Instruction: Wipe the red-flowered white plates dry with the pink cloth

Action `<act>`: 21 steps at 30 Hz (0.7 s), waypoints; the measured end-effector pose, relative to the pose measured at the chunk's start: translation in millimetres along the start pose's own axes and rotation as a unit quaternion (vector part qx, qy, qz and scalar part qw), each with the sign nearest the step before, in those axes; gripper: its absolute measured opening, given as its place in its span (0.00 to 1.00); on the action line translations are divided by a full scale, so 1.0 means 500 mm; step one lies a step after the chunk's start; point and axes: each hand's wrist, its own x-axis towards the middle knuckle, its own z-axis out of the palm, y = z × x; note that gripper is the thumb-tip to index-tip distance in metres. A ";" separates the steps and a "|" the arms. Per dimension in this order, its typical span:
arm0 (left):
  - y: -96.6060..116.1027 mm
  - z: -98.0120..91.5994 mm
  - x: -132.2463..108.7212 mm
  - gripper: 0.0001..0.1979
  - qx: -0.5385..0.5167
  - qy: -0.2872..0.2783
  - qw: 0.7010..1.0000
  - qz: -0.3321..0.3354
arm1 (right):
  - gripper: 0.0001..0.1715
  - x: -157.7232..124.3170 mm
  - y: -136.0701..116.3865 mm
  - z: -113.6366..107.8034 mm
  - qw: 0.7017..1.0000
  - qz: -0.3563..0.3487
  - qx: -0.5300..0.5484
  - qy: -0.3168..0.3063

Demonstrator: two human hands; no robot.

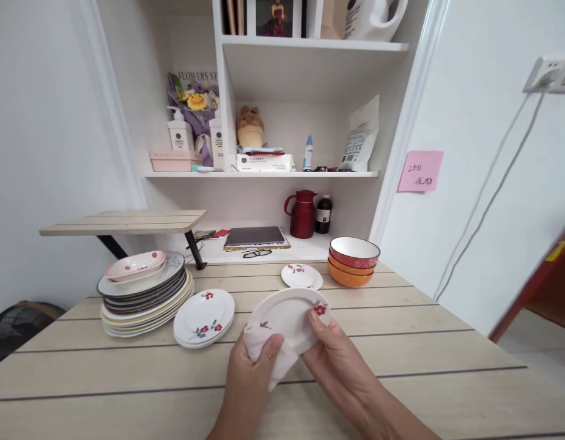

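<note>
A white plate with red flowers (pixel 287 311) is held up and tilted above the table, between both hands. My right hand (pixel 332 354) grips its right rim, thumb on the upper face near a red flower and fingers underneath. My left hand (pixel 252 366) is closed around a pale cloth (pixel 282 362), which wraps the plate's lower left rim. To the left lies a small stack of matching flowered plates (pixel 202 315). Just beyond the held plate, another small flowered plate (pixel 301 276) rests on the table.
A tall plate stack (pixel 145 299) topped by a pink-dotted dish (pixel 136 264) stands at the left, near a raised wooden shelf (pixel 126 221). Stacked bowls (pixel 353 263) sit at the back right. Behind are a closed laptop (pixel 255 236), glasses (pixel 257 253) and a red jug (pixel 303 215).
</note>
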 end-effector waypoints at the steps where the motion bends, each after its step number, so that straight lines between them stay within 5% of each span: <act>1: -0.001 0.000 0.000 0.27 -0.007 0.001 1.000 -0.003 | 0.18 0.002 0.006 0.000 1.000 0.010 0.022 -0.003; 4: 0.000 -0.002 0.001 0.27 -0.012 -0.001 1.000 -0.007 | 0.18 0.002 0.016 -0.003 0.999 0.030 0.030 -0.012; 7: 0.002 -0.006 0.001 0.23 0.035 0.001 0.999 0.030 | 0.21 -0.001 0.007 -0.009 0.994 0.034 -0.100 -0.019; 11: -0.003 -0.020 0.001 0.11 0.193 -0.014 0.954 0.228 | 0.27 -0.004 -0.031 -0.015 0.934 -0.041 -0.355 0.030; 14: -0.009 -0.036 0.003 0.09 0.290 -0.004 0.874 0.390 | 0.22 -0.010 -0.054 -0.014 0.839 -0.180 -0.513 -0.017; 18: -0.011 -0.047 0.008 0.16 0.384 0.042 0.765 0.515 | 0.22 -0.022 -0.056 -0.006 0.644 -0.365 -0.661 -0.123; 21: -0.006 -0.050 0.006 0.18 0.404 0.039 0.740 0.536 | 0.22 -0.027 -0.049 -0.002 0.586 -0.396 -0.685 -0.172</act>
